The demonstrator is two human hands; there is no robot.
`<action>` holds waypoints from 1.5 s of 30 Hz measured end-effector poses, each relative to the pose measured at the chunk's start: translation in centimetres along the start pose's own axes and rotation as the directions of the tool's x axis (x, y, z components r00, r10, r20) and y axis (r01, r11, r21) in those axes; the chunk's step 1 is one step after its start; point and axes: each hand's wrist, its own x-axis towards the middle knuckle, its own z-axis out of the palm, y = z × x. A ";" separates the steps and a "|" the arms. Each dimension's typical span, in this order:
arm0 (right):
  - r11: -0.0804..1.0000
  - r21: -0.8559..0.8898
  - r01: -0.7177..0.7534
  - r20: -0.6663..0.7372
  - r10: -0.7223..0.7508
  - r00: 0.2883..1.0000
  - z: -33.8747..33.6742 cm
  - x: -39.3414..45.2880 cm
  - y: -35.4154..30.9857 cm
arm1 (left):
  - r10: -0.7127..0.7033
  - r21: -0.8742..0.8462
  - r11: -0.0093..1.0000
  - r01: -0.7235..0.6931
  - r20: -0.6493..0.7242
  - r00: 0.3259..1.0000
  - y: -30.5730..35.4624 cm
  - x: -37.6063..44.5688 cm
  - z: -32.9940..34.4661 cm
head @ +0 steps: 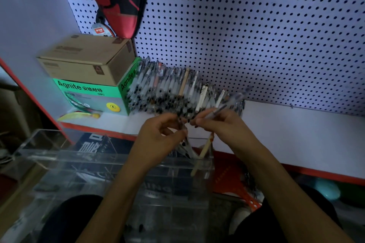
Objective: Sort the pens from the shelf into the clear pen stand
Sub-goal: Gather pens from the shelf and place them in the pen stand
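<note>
— Since the pens lie heaped on the white shelf against the pegboard, just beside the green box, how would you say they handle?

— Light and stiff, I judge, with smooth plastic barrels that roll and slide off each other. Take one mid-barrel, not by the clip or tip.

— What are the hands doing?

— The right hand pinches a single grey pen between thumb and fingertips, its tip aimed up at the heap. The left hand curls round a small bunch pointing down into the clear pen stand.

— Anything in the stand?

— A cream pen leans in the right-hand compartment, beside the bunch. The other compartments are too blurred to tell.

— Any risk?

— A loose grip could let the bunch fan out and spill.
</note>
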 end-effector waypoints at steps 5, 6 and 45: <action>0.964 -0.264 0.003 0.082 0.020 0.996 -0.2 -0.3 0.0 | 0.030 0.074 0.997 -0.028 -0.032 0.999 -0.4 -0.1 0.3; 0.956 -0.294 0.018 0.091 0.009 0.996 -0.3 -0.3 0.0 | 0.041 0.095 0.995 -0.038 -0.032 0.999 -0.5 -0.1 0.4; 0.760 -0.591 0.269 0.216 -0.172 0.961 -1.5 -0.2 0.7 | 0.035 0.387 0.918 -0.093 0.155 0.987 -2.7 -0.3 0.0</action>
